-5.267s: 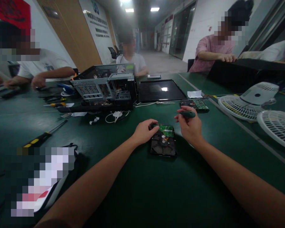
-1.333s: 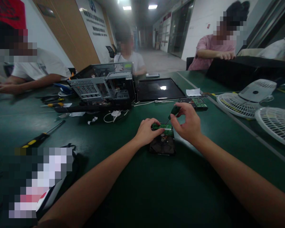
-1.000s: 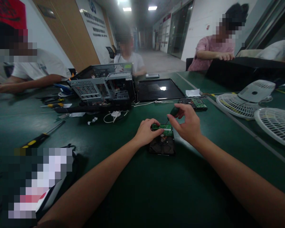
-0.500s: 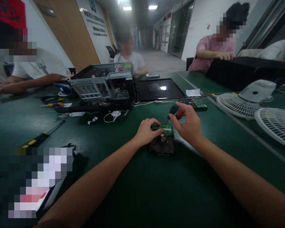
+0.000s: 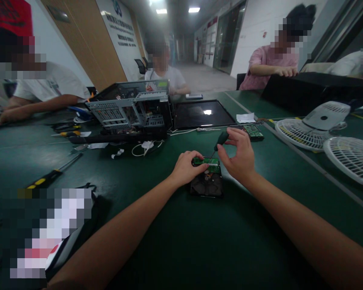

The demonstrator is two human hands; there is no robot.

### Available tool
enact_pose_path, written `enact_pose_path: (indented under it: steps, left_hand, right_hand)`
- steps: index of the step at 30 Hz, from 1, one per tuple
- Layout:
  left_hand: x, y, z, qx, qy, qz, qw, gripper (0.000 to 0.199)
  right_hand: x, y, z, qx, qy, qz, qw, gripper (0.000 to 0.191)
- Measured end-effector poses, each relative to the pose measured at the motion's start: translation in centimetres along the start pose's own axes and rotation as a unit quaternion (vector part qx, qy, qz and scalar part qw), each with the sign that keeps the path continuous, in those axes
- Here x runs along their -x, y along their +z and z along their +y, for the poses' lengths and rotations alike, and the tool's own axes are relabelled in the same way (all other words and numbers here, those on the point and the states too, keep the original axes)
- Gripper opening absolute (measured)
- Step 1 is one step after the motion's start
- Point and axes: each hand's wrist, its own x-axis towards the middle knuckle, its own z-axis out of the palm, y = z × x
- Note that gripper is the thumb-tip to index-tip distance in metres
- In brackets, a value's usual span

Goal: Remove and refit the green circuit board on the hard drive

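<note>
A hard drive [image 5: 206, 187] lies on the green table with its circuit board [image 5: 214, 164] facing up. My left hand [image 5: 187, 166] grips the drive's left side, thumb across the board and fingers at the far edge. In my right hand [image 5: 239, 155] is a small screwdriver [image 5: 221, 141] with a dark green handle, held between thumb and fingers. The screwdriver leans to the right, its thin shaft pointing down at the board. Whether its tip sits in a screw is too small to tell.
Beyond my hands stand an open computer case [image 5: 127, 110] and a flat dark screen [image 5: 202, 112]. A second circuit board [image 5: 254, 132] lies behind my right hand. White fan parts [image 5: 302, 133] are at right, a yellow-black screwdriver [image 5: 48, 177] at left. Several people sit around the table.
The fingers of my right hand have shifted on the screwdriver handle, which has moved slightly right. My left hand and the hard drive have stayed put.
</note>
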Motion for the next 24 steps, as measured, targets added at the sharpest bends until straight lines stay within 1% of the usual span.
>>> enact_pose_path:
  steps: [2, 6, 8, 13, 20, 22, 24]
  left_hand:
    - [0.0, 0.0, 0.1, 0.002, -0.003, -0.001, 1.0, 0.03]
    - [0.0, 0.0, 0.2, 0.005, -0.004, 0.001, 1.0, 0.03]
    - [0.1, 0.0, 0.2, 0.004, -0.004, 0.002, 1.0, 0.029]
    - [0.1, 0.0, 0.1, 0.002, 0.002, 0.005, 1.0, 0.029]
    - [0.0, 0.2, 0.0, -0.006, 0.002, 0.001, 1.0, 0.029]
    - [0.0, 0.3, -0.1, -0.003, 0.002, 0.004, 1.0, 0.029]
    - [0.0, 0.3, -0.2, -0.001, 0.007, 0.007, 1.0, 0.029]
  right_hand:
    - [0.1, 0.2, 0.3, -0.017, 0.001, 0.006, 1.0, 0.058]
    - [0.5, 0.6, 0.8, -0.038, 0.023, -0.005, 0.999, 0.059]
    - [0.5, 0.7, 0.8, -0.029, 0.026, -0.005, 0.999, 0.057]
    - [0.1, 0.0, 0.0, 0.025, 0.005, 0.005, 1.0, 0.049]
    - [-0.3, -0.7, -0.9, 0.014, 0.004, -0.031, 0.999, 0.047]
    - [-0.3, -0.7, -0.9, 0.024, 0.007, -0.042, 0.999, 0.047]
    - [-0.3, -0.6, -0.8, 0.042, 0.012, -0.039, 0.998, 0.046]
